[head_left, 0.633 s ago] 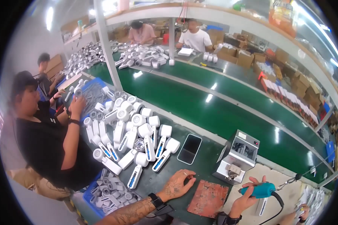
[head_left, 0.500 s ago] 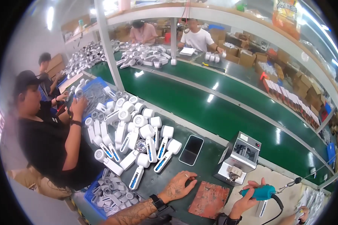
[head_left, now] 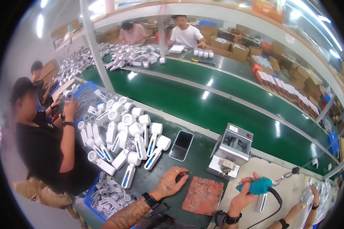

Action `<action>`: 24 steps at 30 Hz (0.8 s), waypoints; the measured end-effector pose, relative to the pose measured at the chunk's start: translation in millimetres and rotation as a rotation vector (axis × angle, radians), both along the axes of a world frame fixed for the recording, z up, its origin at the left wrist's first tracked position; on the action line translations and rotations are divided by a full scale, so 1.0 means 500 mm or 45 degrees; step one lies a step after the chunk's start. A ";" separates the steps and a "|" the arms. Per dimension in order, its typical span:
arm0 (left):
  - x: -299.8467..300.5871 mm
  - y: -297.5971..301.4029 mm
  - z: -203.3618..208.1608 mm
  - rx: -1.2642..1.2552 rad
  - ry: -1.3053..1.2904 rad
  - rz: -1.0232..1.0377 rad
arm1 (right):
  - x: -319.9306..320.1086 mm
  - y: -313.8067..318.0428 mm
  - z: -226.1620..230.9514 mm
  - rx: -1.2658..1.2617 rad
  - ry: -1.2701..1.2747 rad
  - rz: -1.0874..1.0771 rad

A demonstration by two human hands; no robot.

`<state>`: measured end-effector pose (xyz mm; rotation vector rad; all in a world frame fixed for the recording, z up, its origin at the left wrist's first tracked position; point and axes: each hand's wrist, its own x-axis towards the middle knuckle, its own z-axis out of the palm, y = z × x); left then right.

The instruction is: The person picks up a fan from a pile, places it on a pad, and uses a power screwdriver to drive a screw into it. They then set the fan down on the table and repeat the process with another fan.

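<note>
My left hand [head_left: 172, 182] lies on the dark table, fingers stretched out and holding nothing. To its right, a worn reddish square mat [head_left: 203, 195] lies flat. My right hand [head_left: 241, 195] grips a teal corded electric screwdriver [head_left: 262, 185], which hangs from a metal hook and cord and points left. Under the screwdriver, on a pale board [head_left: 233, 191], lies a white handle [head_left: 261, 203] with a dark slot. A small grey metal machine [head_left: 230, 150] stands just beyond my right hand. A phone [head_left: 181, 145] lies beyond my left hand.
White handheld fans [head_left: 135, 129] pile up at left, above a blue bin [head_left: 93, 198] of similar parts. A co-worker in black [head_left: 46, 141] sits there. Another person's hands [head_left: 313, 195] work at lower right. A green conveyor [head_left: 172, 93] runs behind; a white frame post [head_left: 95, 49] rises beside it.
The whole view has shifted, so things sit further left. At lower right, another person's hands come further into view with a white part. My hands keep nearly the same poses.
</note>
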<state>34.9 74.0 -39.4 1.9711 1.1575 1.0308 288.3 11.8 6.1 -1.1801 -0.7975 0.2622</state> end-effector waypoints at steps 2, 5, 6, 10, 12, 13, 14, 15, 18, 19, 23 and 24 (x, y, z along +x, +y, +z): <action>0.001 -0.003 -0.002 0.015 0.000 0.049 | -0.002 -0.001 0.003 0.025 -0.002 0.089; 0.006 -0.009 0.006 -0.014 -0.020 0.049 | 0.003 -0.007 0.002 0.018 0.058 0.136; 0.009 -0.010 0.008 -0.033 -0.026 0.067 | 0.007 -0.009 0.001 0.010 0.094 0.165; 0.009 -0.004 0.012 -0.035 0.005 0.067 | 0.016 0.007 -0.017 0.049 0.038 0.153; 0.011 -0.006 0.012 -0.055 -0.035 0.044 | 0.017 -0.003 0.000 0.046 0.032 0.139; 0.012 -0.008 0.013 -0.036 -0.048 0.046 | 0.017 -0.010 0.009 0.047 0.055 0.151; 0.013 -0.008 0.009 -0.025 -0.055 0.061 | 0.019 -0.010 0.008 0.039 0.085 0.174; 0.015 -0.007 0.005 -0.027 -0.052 0.062 | 0.021 -0.008 0.004 0.037 0.088 0.175; 0.018 -0.007 0.002 -0.042 -0.057 0.064 | 0.023 -0.006 -0.004 0.014 0.004 0.143; 0.017 -0.007 0.006 -0.015 -0.049 0.050 | 0.021 -0.006 -0.003 0.012 0.002 0.151; 0.004 -0.019 0.015 -0.037 -0.045 0.055 | 0.005 -0.009 -0.008 0.035 0.020 0.215; 0.000 -0.022 0.014 -0.035 -0.047 0.059 | 0.000 -0.011 -0.006 0.037 0.017 0.219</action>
